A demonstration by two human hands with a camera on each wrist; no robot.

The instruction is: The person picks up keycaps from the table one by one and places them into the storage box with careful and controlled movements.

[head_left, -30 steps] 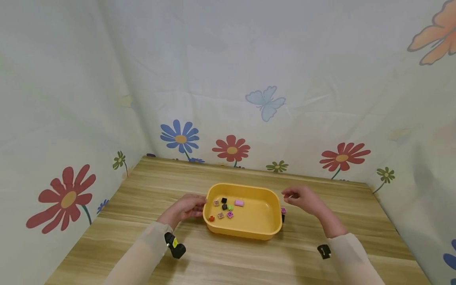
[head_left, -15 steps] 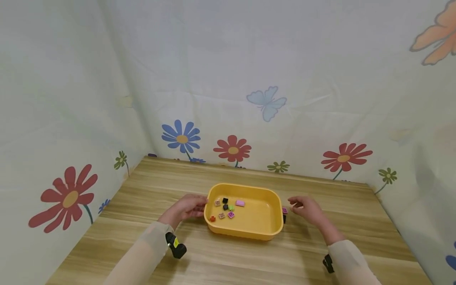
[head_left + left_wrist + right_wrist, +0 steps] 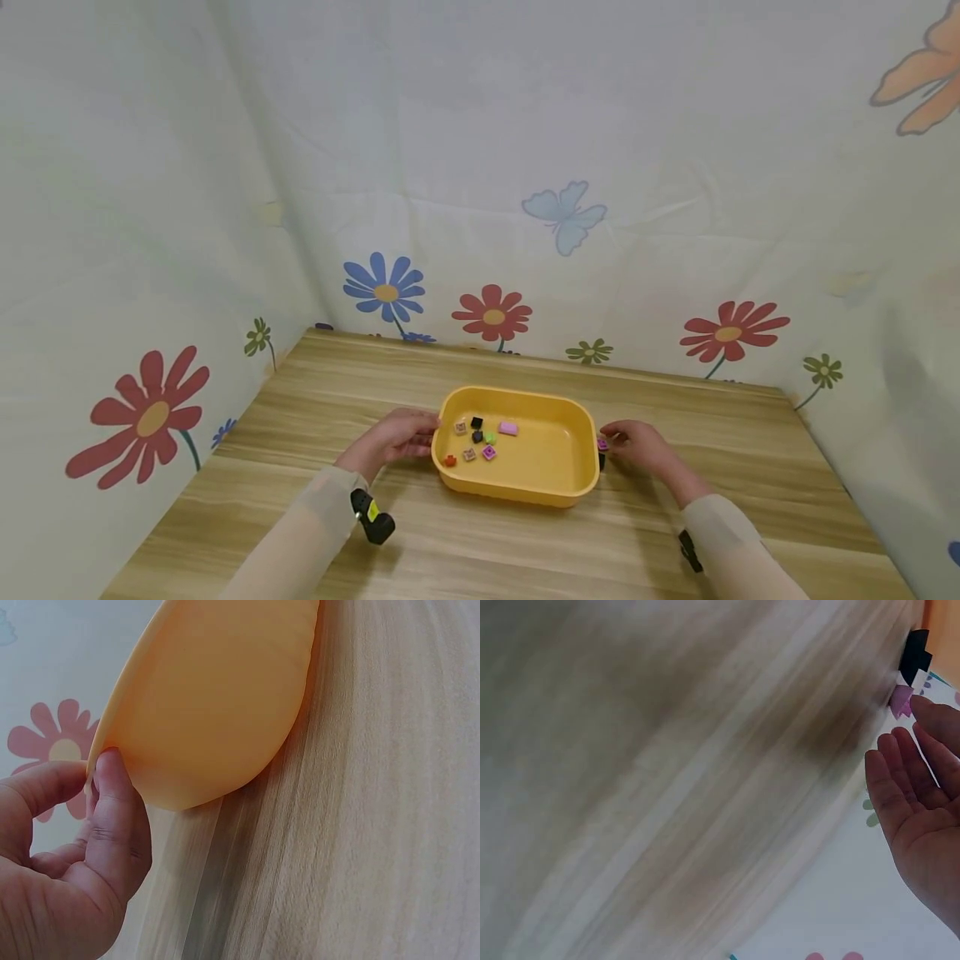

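A yellow plastic tray (image 3: 517, 490) stands on the table with small toy bricks inside. My left hand (image 3: 401, 435) pinches the tray's left rim between thumb and fingers; the left wrist view shows this grip closely. Just outside the right wall lie a purple brick (image 3: 602, 445) and a black brick (image 3: 602, 462). At the purple brick, my right hand (image 3: 643, 447) has its fingertips, and in the right wrist view the fingers (image 3: 889, 787) are slightly bent and apart. Whether they touch the brick is hard to tell.
Inside the tray's left half are a pink brick (image 3: 508, 428), a red piece (image 3: 450, 461), a green piece (image 3: 490, 437) and several others. The wooden table (image 3: 360, 358) meets a flower-printed curtain (image 3: 480, 167) at the back and sides.
My right hand has come down and in toward the purple brick beside the tray. The left hand keeps its hold on the rim, and the tray stays put.
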